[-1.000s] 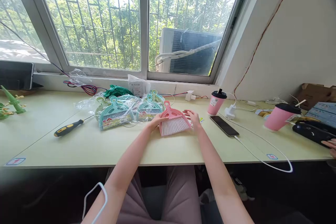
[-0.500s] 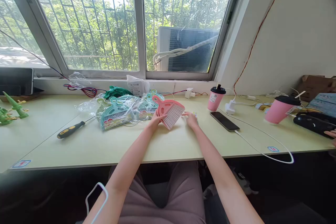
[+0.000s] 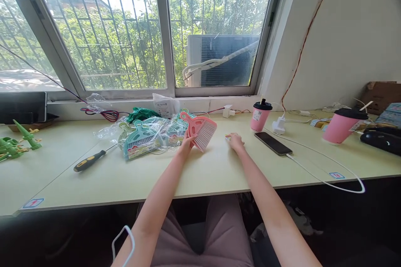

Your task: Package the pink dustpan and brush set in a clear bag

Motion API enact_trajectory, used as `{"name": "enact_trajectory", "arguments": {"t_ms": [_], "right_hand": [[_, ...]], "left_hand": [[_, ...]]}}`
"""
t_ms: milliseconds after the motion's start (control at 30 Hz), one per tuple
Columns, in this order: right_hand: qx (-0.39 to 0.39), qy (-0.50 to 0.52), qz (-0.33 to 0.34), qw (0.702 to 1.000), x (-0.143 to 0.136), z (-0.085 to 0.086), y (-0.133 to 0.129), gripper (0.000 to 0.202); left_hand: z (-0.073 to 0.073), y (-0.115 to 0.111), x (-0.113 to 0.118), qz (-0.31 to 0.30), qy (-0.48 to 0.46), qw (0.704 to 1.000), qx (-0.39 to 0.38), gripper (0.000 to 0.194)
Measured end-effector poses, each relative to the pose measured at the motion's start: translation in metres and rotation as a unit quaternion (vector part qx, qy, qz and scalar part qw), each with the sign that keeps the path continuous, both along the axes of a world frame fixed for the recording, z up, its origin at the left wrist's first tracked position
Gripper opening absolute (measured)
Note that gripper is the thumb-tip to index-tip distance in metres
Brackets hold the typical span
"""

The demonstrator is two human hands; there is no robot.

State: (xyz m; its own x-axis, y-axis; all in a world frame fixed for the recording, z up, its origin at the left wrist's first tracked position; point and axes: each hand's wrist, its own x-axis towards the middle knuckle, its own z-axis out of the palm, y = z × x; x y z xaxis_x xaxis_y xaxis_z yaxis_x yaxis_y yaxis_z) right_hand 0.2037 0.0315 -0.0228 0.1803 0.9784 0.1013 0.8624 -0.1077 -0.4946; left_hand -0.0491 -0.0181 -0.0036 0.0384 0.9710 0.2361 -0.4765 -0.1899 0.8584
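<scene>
Right of the wrapped teal brushes [image 3: 142,137], left hand [image 3: 187,144] grips pink brush [image 3: 200,130], tilted off desk [image 3: 94,175]. Right hand [image 3: 235,142] lies flat on small label [image 3: 227,137], right of brushes; grip unclear.

A pale green table [image 3: 216,171] carries bagged teal brush sets [image 3: 147,135] and a screwdriver [image 3: 90,160] left of the left hand [image 3: 187,144]; a phone [image 3: 273,143] and pink cup [image 3: 260,115] lie beyond the right hand [image 3: 235,142].
</scene>
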Motion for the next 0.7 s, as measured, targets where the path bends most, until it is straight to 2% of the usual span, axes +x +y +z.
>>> {"name": "enact_trajectory", "arguments": {"t_ms": [67, 133, 300, 433, 533, 600, 700], "right_hand": [[0.007, 0.020, -0.036, 0.999, 0.003, 0.002, 0.003, 0.054], [0.004, 0.028, -0.042, 0.999, 0.009, 0.004, 0.006, 0.060], [-0.021, 0.020, 0.001, 1.000, 0.022, 0.008, 0.008, 0.043], [0.008, 0.020, -0.012, 1.000, 0.009, 0.007, 0.000, 0.040], [0.047, 0.132, -0.025, 0.990, -0.006, 0.005, -0.004, 0.022], [0.069, 0.251, -0.008, 0.966, -0.011, 0.003, -0.004, 0.005], [0.099, 0.365, 0.023, 0.926, -0.012, 0.001, -0.002, 0.014]], "left_hand": [[-0.001, 0.002, 0.001, -0.011, -0.001, 1.000, -0.001, 0.073], [-0.002, 0.003, 0.002, -0.016, 0.003, 1.000, -0.004, 0.072], [-0.004, 0.003, 0.003, -0.018, 0.006, 1.000, -0.015, 0.068], [-0.006, 0.003, 0.001, -0.006, -0.011, 1.000, 0.004, 0.074], [-0.008, 0.007, 0.000, 0.022, -0.018, 0.999, 0.014, 0.075], [-0.009, 0.009, -0.001, 0.042, -0.018, 0.999, 0.008, 0.074], [-0.010, 0.011, -0.001, 0.059, -0.014, 0.998, -0.009, 0.070]]}}
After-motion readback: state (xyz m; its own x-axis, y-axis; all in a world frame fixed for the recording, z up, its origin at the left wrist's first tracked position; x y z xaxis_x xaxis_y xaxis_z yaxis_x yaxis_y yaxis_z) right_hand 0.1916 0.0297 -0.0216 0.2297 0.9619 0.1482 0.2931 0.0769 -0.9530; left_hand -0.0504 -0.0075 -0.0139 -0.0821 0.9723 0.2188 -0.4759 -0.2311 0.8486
